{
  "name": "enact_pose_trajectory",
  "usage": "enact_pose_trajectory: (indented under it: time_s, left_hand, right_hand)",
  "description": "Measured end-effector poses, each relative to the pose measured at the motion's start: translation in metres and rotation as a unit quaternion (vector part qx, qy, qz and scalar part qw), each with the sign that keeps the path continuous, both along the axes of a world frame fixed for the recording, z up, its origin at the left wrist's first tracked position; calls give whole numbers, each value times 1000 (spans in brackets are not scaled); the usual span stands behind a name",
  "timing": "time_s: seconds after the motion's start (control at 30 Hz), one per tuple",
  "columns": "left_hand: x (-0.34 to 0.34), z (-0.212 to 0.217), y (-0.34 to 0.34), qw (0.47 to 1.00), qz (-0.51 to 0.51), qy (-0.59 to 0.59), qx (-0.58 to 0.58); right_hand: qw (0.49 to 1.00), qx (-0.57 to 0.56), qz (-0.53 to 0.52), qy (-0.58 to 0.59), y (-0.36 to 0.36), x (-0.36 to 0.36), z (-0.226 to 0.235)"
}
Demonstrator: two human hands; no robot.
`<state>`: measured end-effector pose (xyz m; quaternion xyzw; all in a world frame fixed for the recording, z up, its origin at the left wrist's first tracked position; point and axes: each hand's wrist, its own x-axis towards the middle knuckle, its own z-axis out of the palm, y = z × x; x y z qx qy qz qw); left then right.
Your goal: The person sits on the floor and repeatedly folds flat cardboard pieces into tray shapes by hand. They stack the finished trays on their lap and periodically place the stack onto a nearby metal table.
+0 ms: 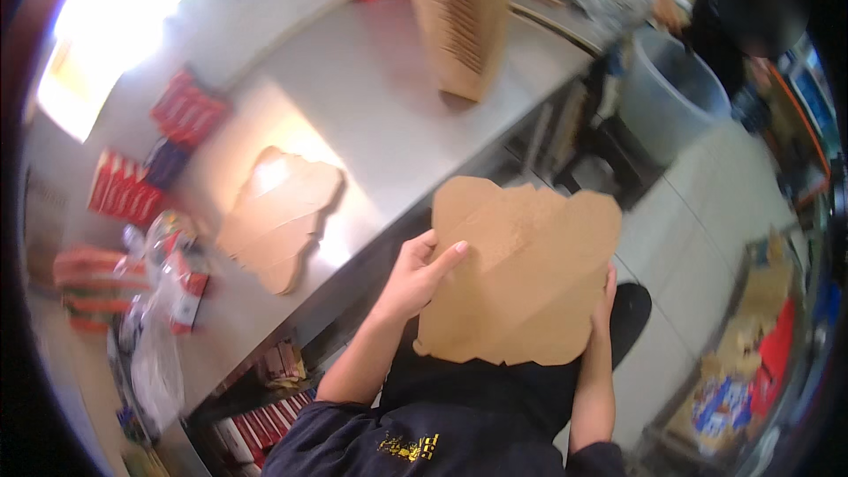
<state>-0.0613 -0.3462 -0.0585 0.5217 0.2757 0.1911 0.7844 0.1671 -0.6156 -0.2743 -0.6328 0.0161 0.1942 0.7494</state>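
Note:
A flat brown cardboard box blank [521, 278] with rounded, notched flaps is held up in front of my body, above my lap. My left hand [422, 272] grips its left edge, the thumb lying on the face and the fingers behind. At the right edge, my right hand [604, 305] is closed on the same blank, mostly hidden behind it. A second flat cardboard piece [281, 212] of similar outline lies on the table to the left, partly in bright light.
The grey table [371, 115] carries a tall row of upright cardboard [459, 18], red-and-white packs [126, 185] and a clear plastic bag [159, 371]. A translucent bin [676, 93] stands on the floor near another person [715, 9]. At right sits a box of packaging [733, 371].

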Motion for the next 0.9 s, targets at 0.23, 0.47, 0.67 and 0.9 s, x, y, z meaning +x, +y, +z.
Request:
enact_pose_trajectory:
  time_s: [0.23, 0.47, 0.67, 0.9]
  left_hand:
    - [94, -155, -22, 989, -99, 97, 47]
    - [113, -242, -44, 985, -72, 129, -92]
    - [112, -250, -34, 982, -26, 148, -111]
    - [112, -223, -27, 877, 8, 146, 457]
  right_hand:
    - [955, -100, -231, -154, -47, 27, -3]
    - [916, -230, 223, -241, 54, -70, 31]
    - [865, -292, 282, -296, 69, -68, 15]
    - [830, -424, 214, -292, 45, -35, 8]
